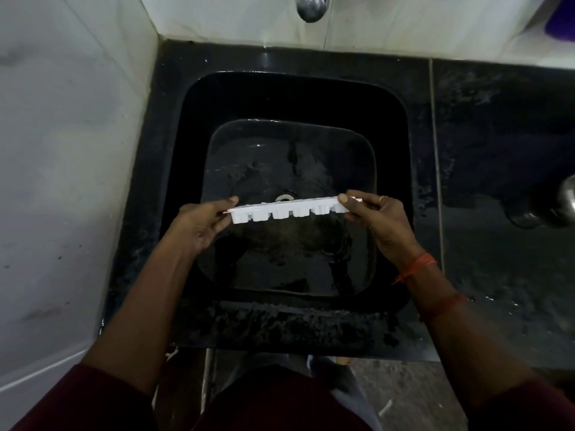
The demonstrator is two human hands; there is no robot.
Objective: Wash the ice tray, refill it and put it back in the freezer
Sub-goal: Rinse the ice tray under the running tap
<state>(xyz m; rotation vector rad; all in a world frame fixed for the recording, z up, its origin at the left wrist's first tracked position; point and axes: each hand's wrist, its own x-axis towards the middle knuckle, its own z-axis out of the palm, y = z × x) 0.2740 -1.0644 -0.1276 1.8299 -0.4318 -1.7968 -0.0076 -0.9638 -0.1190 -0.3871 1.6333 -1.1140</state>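
Note:
A white plastic ice tray (286,211) is held level over the middle of a black sink (392,98), seen from its long side with the cube pockets hanging down. My left hand (202,223) pinches the tray's left end, thumb on the rim. At the right end, my right hand (375,217) grips the other rim; it wears a ring and red threads at the wrist. The sink's wet bottom and its drain (284,197) show just behind the tray. A metal tap (311,6) juts from the wall at the top; no water runs from it.
A wet black stone counter (497,150) surrounds the sink and stretches right. A steel vessel (566,202) sits at the counter's right edge. Pale marble walls (68,135) close off the left and back. A purple object (560,26) rests at the top right.

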